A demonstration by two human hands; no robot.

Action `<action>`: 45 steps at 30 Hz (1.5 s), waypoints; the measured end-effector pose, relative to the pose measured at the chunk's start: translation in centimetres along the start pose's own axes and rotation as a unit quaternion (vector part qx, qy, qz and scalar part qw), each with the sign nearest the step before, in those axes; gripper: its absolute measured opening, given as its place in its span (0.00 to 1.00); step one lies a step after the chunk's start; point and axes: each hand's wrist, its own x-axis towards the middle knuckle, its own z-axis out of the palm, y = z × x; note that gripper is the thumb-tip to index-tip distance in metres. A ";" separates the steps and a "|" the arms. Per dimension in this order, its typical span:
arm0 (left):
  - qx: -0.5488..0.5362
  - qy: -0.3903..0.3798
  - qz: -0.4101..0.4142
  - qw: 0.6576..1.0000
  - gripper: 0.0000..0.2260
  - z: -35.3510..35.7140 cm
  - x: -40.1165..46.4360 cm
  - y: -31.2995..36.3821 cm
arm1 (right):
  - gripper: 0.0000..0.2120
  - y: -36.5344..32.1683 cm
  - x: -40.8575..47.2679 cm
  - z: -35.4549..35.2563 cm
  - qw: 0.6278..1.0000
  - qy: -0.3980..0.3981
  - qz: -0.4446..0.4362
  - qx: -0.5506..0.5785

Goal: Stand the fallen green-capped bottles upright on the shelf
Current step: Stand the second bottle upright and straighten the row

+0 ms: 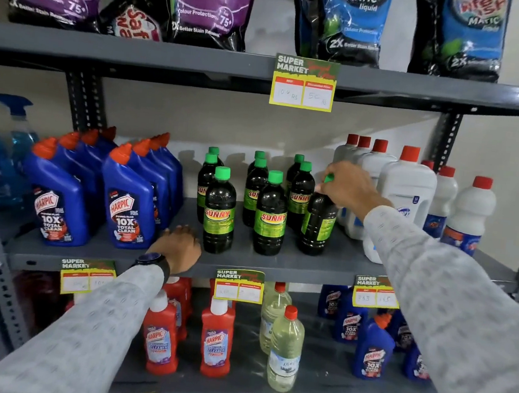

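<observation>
Several dark bottles with green caps and green labels stand upright in rows on the grey middle shelf (276, 271). The front left one (219, 211) and the front middle one (270, 215) stand near the shelf's edge. My right hand (350, 186) grips the neck and green cap of the rightmost bottle (317, 225), which stands nearly upright, leaning slightly. My left hand (179, 247) rests palm down on the shelf front, just left of the front left bottle, holding nothing.
Blue toilet-cleaner bottles (129, 202) crowd the shelf to the left of the green-capped group. White red-capped bottles (407, 192) stand close on the right. Detergent pouches (208, 5) fill the shelf above. Red and clear bottles sit on the shelf below.
</observation>
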 end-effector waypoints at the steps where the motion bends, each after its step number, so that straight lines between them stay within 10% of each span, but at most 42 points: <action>1: -0.001 0.003 0.000 1.000 0.23 0.1 0.0 -0.1 | 0.13 -0.2 0.4 0.3 1.000 -0.013 0.001 -0.003; 10: -0.050 0.021 -0.011 0.998 0.23 0.2 -0.1 -0.1 | 0.23 -0.6 1.4 1.1 0.998 -0.061 -0.027 -0.020; 29: -0.063 0.010 -0.004 0.998 0.23 0.0 -0.1 -0.2 | 0.31 4.6 -3.3 6.3 0.971 0.096 0.033 0.217; 36: -0.058 0.003 0.004 0.998 0.23 0.1 -0.1 -0.3 | 0.42 7.3 -5.5 11.6 0.866 -0.032 0.107 0.487; 45: -0.059 0.000 0.011 0.998 0.23 0.1 -0.1 -0.3 | 0.36 7.1 -5.9 12.7 0.898 -0.024 0.095 0.429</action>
